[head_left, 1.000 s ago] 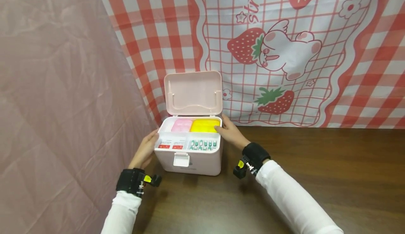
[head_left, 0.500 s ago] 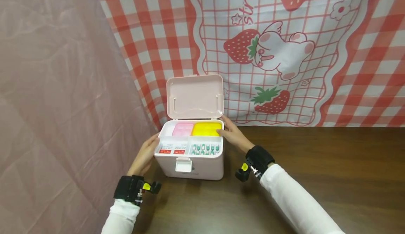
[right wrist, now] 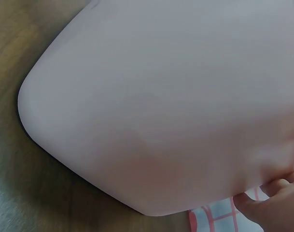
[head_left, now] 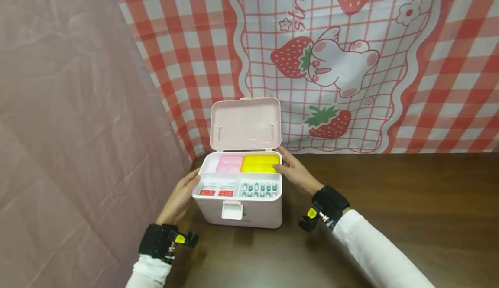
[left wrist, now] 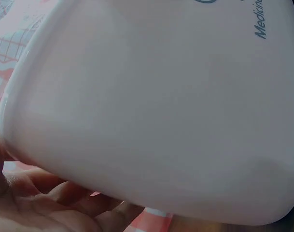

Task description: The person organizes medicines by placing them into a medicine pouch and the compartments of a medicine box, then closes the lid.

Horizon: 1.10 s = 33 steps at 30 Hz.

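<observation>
A pale pink medicine box (head_left: 261, 215) stands on the brown table with its lid (head_left: 245, 125) raised at the back. My left hand (head_left: 180, 198) holds its left side, thumb at the rim. On the other side, my right hand (head_left: 299, 173) grips the right rim, its thumb over the inner edge. The tray inside has a pink case (head_left: 229, 164) and a yellow case (head_left: 260, 163) at the back. In front lie red-and-white packets (head_left: 216, 190) and green-and-white capsules (head_left: 259, 189). Both wrist views are filled by the box's outer wall (left wrist: 156, 111), with fingers along its edge.
A white latch (head_left: 232, 210) hangs at the box's front. Behind it hangs a red-checked strawberry cloth (head_left: 331, 125), and a pink cloth (head_left: 85, 149) covers the left side. Wooden tabletop (head_left: 409, 197) extends to the right.
The medicine box has shifted right and a little nearer to me, both hands moving along with it. The lid stays raised, and the head view has turned slightly.
</observation>
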{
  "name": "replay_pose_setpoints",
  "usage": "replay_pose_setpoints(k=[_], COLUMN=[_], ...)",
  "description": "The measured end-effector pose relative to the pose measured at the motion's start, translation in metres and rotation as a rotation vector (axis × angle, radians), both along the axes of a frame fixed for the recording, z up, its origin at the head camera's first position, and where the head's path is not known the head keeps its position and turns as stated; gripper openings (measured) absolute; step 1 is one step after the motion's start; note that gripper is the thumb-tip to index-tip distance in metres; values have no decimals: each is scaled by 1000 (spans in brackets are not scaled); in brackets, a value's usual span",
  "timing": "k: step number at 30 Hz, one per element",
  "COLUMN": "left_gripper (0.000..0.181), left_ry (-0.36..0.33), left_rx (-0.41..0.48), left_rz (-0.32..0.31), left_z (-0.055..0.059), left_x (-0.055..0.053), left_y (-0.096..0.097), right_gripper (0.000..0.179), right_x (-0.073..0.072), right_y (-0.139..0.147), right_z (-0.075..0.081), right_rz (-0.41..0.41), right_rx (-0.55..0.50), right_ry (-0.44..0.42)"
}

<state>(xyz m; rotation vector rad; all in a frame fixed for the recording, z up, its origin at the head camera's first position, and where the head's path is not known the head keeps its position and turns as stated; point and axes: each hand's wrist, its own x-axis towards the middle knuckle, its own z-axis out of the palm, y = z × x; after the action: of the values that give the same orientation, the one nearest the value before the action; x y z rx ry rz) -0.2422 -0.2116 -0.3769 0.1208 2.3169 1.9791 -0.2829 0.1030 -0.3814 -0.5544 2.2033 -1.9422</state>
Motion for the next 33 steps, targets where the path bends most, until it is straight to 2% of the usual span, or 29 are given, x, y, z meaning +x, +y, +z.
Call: replay_pose_setpoints(k=[6, 17, 25, 33], left_gripper=[47, 51, 59, 52], left_ry=[-6, -12, -49, -63], left_rx=[-16, -122, -176, -174], left_rz=[-45, -162, -237, -238], left_z=[0, 2, 3, -1], left_x=[4, 10, 14, 12], left_y=[7, 16, 29, 46], right_gripper=[67, 65, 64, 64], right_x=[9, 33, 54, 73], right_y=[15, 42, 64, 84], right_z=[-1, -1, 1, 0], right_rz=[12, -26, -44, -66], right_rx=[-14, 47, 91, 145], right_ry=[13, -22, -18, -13])
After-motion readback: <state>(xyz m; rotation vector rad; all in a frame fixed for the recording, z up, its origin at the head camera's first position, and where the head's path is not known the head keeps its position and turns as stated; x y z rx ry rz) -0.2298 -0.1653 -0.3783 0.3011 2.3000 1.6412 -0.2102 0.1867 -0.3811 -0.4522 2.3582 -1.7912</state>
